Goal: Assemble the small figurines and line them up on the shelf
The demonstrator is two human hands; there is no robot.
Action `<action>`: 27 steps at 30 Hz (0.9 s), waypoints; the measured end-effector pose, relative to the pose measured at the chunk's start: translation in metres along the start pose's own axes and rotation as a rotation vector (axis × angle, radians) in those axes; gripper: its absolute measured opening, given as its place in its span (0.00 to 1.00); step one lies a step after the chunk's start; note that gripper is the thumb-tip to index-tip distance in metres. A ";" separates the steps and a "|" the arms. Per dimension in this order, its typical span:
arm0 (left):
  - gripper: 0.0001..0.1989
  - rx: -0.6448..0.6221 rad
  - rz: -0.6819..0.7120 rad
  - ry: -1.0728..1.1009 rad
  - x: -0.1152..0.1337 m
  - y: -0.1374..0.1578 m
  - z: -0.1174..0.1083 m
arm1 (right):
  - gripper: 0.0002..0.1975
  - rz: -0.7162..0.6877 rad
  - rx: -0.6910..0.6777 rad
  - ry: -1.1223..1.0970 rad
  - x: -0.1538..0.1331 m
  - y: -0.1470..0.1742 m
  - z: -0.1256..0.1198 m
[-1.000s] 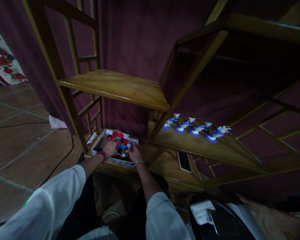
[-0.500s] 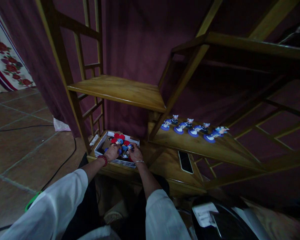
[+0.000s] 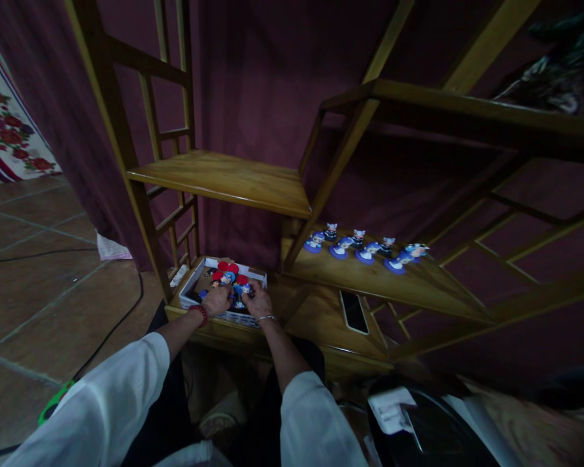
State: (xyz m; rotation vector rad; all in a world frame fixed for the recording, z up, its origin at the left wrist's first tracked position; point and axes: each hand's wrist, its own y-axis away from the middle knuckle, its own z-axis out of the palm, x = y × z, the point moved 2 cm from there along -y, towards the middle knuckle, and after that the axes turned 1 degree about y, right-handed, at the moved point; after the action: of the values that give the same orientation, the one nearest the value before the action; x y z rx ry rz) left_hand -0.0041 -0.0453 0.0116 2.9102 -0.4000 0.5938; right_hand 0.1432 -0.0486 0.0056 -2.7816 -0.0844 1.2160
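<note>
A shallow white cardboard box [image 3: 189,293] stands on the low wooden shelf with small toy figurines [image 3: 228,277] in red, blue and purple heaped inside. My left hand [image 3: 217,301], with a red beaded bracelet, reaches over the box's front wall. Its fingers curl down among the figurines, and what they grip is hidden. On the right side of the box, my right hand [image 3: 259,302] pinches a blue-haired figurine [image 3: 246,289] between thumb and fingers. That wrist wears a thin bangle.
Several figurines on purple bases [image 3: 341,248] and smaller dark ones [image 3: 359,237] stand on the raised shelf [image 3: 321,267] to the right. A phone [image 3: 354,312] lies below it. Overhead juts a wooden shelf [image 3: 224,179]. A black cable [image 3: 121,318] crosses the tiled floor.
The camera view has shifted slightly, moving the shelf scene a little left. Both hands stay in the box, the right still at the blue-haired figurine.
</note>
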 end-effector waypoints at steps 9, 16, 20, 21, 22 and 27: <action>0.11 0.061 -0.046 0.094 0.006 0.000 0.008 | 0.18 0.005 0.043 0.043 -0.008 0.013 -0.005; 0.10 0.129 -0.123 0.225 0.008 -0.001 0.006 | 0.14 0.068 0.061 0.038 -0.008 0.017 -0.003; 0.15 0.113 -0.154 0.450 0.005 -0.002 0.005 | 0.14 0.086 0.062 -0.028 -0.003 0.015 0.000; 0.16 0.085 -0.167 0.521 0.005 -0.002 0.005 | 0.14 0.086 0.063 -0.036 -0.002 0.014 0.001; 0.17 0.058 -0.179 0.597 0.006 -0.001 0.006 | 0.14 0.085 0.066 -0.041 -0.001 0.014 0.002; 0.22 -0.021 -0.226 0.971 0.010 0.005 0.003 | 0.13 0.093 0.074 -0.020 -0.001 0.013 0.003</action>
State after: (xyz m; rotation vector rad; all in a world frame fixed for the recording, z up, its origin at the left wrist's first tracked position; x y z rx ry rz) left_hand 0.0046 -0.0532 0.0132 2.2103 0.0564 1.7615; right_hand 0.1407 -0.0618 0.0030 -2.7378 0.0878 1.2415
